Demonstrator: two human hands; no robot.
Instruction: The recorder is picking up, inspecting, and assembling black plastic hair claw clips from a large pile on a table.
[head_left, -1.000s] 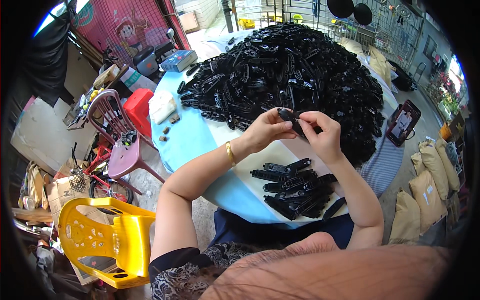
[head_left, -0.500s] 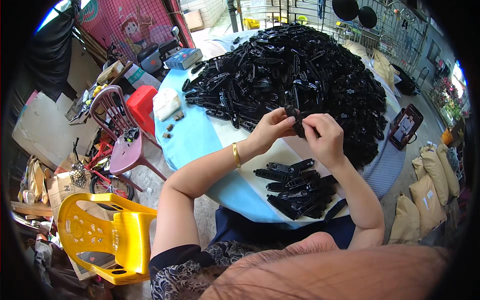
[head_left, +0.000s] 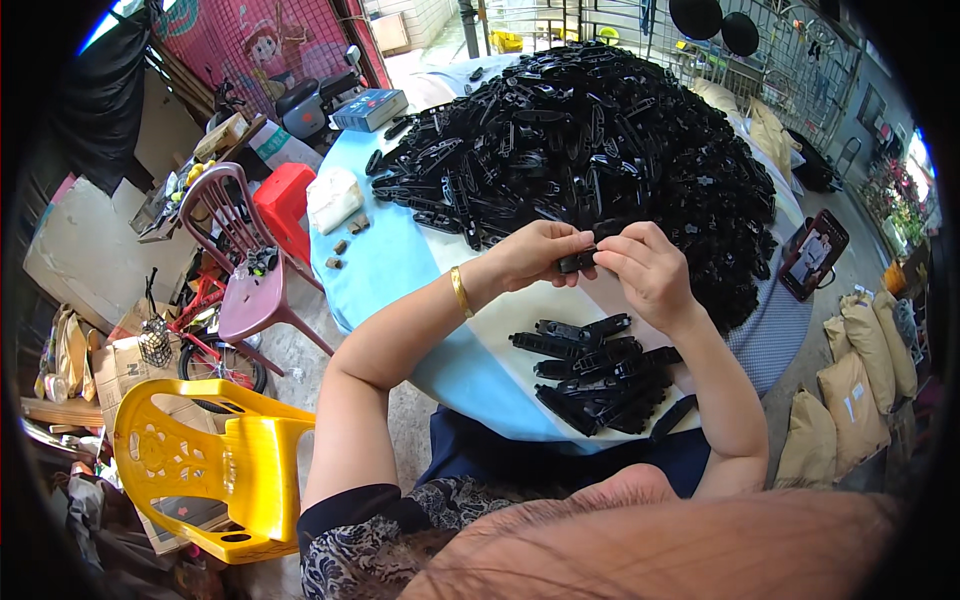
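Black plastic part (head_left: 578,262) pinched between left hand (head_left: 535,255) and right hand (head_left: 645,272), seemingly fingertips closed, above the blue table (head_left: 385,270).

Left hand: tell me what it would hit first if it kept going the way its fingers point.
The left hand points toward the person's right, fingers already on the small black plastic part. Straight beyond that part sits the right hand, holding its other end. Depth looks shared, so the part, then those fingers.
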